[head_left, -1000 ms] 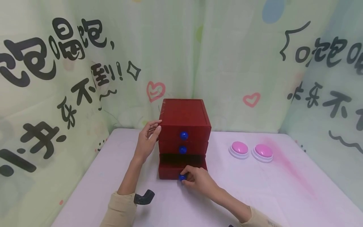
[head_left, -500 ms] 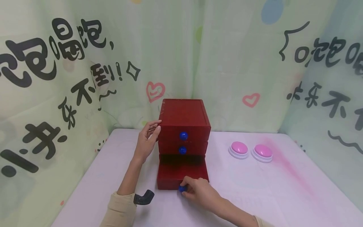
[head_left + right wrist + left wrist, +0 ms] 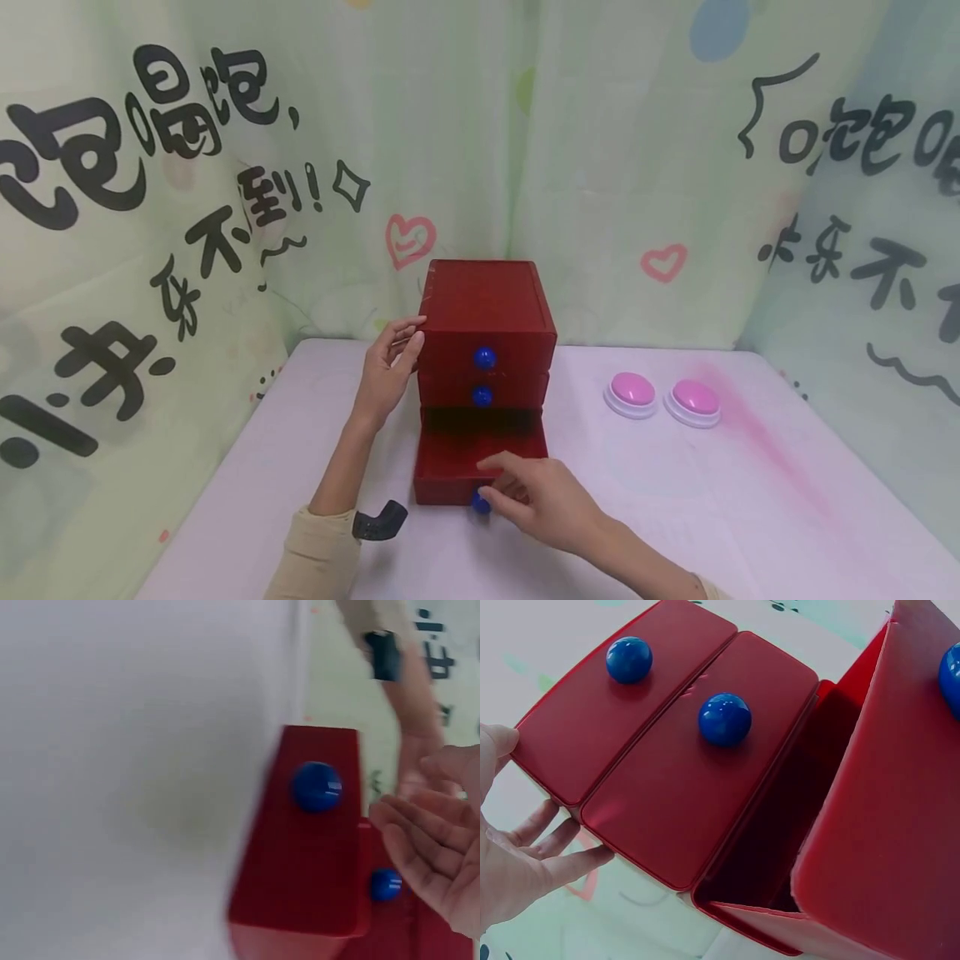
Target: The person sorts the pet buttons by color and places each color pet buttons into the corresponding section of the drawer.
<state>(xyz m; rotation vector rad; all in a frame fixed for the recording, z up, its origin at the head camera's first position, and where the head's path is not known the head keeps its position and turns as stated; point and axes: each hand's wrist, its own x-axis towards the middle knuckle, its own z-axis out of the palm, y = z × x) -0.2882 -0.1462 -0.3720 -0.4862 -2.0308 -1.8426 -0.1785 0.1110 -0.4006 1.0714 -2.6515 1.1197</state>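
Note:
A small red chest of drawers (image 3: 487, 296) with blue ball knobs stands on the table. Its bottom drawer (image 3: 446, 492) is pulled far out, while the two drawers above are closed. My left hand (image 3: 386, 379) rests on the chest's left side; in the left wrist view the thumb is at the top drawer's edge and the fingertips (image 3: 600, 856) touch the side. Just at the bottom drawer's front is my right hand (image 3: 551, 500), fingers loosely bent and holding nothing. The right wrist view shows the bottom knob (image 3: 316, 787) apart from these fingers.
Two pink push buttons (image 3: 632, 389) on white bases sit right of the chest. A printed curtain (image 3: 600, 167) hangs behind the table (image 3: 750, 500) and along its sides. A black curved piece (image 3: 381, 522) sticks out at the left sleeve.
The bottom drawer has slid further out toward me, drawn by its knob. My right hand has since let go of the knob and loosened its fingers. The left hand has stayed put.

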